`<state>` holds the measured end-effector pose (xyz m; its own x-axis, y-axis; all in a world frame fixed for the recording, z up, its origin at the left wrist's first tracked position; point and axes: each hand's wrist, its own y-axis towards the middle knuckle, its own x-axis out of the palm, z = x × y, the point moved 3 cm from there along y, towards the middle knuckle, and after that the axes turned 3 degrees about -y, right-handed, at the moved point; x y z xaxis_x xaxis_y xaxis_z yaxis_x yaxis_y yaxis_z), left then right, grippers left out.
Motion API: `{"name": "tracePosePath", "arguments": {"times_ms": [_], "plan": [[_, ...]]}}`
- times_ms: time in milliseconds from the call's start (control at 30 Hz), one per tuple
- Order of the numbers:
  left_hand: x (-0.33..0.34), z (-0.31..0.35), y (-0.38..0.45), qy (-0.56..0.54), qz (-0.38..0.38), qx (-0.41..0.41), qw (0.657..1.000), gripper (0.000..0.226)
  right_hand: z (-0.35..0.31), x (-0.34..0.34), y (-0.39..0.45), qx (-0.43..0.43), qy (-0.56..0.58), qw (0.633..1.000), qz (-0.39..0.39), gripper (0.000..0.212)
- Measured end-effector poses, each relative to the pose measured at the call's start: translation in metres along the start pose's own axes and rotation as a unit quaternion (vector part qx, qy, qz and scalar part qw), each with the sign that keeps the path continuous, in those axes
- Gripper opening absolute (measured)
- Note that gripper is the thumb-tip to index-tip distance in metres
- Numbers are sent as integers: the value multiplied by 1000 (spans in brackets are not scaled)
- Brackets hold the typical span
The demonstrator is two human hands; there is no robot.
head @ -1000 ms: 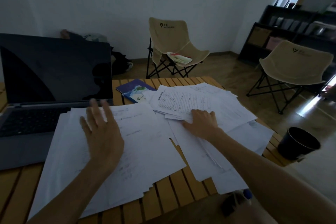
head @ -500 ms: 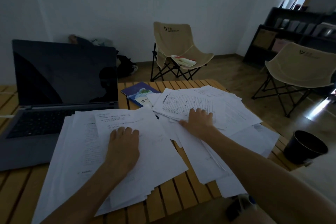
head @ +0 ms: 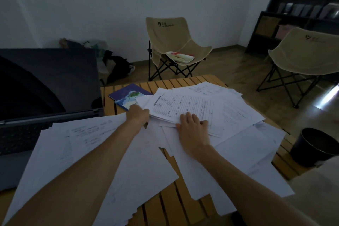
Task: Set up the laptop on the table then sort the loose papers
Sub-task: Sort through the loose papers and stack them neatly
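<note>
From the head camera I saw the laptop open at the bench's left, screen dark. Loose papers lay spread over the slats to its right. My left hand was at the left edge of the far pile, its grip curled onto those sheets. My right hand pressed flat on the pile, grip wide. A blue booklet lay just beyond, partly under the papers.

On the table, the laptop stands left of the papers; a booklet lies between them, behind. A bin stands right of the table.
</note>
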<state>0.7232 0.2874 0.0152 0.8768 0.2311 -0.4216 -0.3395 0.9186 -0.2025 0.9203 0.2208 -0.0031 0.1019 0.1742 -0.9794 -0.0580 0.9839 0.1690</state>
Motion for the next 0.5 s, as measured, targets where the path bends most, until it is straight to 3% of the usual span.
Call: {"name": "tracePosePath", "arguments": {"times_ms": [167,233,333,433,500], "plan": [[12,18,-3,36,24,79,996,23,5,5,-3,14,80,996,26,54],[17,26,-16,52,35,147,987,8,7,2,-4,16,128,991,47,47],[7,49,-46,64,60,290,953,4,26,-15,0,90,263,958,67,43],[-26,85,-87,25,60,434,899,8,65,-37,2,177,330,922,100,68],[-61,104,-112,-7,77,496,865,10,88,-56,-3,219,416,877,98,84]]}}
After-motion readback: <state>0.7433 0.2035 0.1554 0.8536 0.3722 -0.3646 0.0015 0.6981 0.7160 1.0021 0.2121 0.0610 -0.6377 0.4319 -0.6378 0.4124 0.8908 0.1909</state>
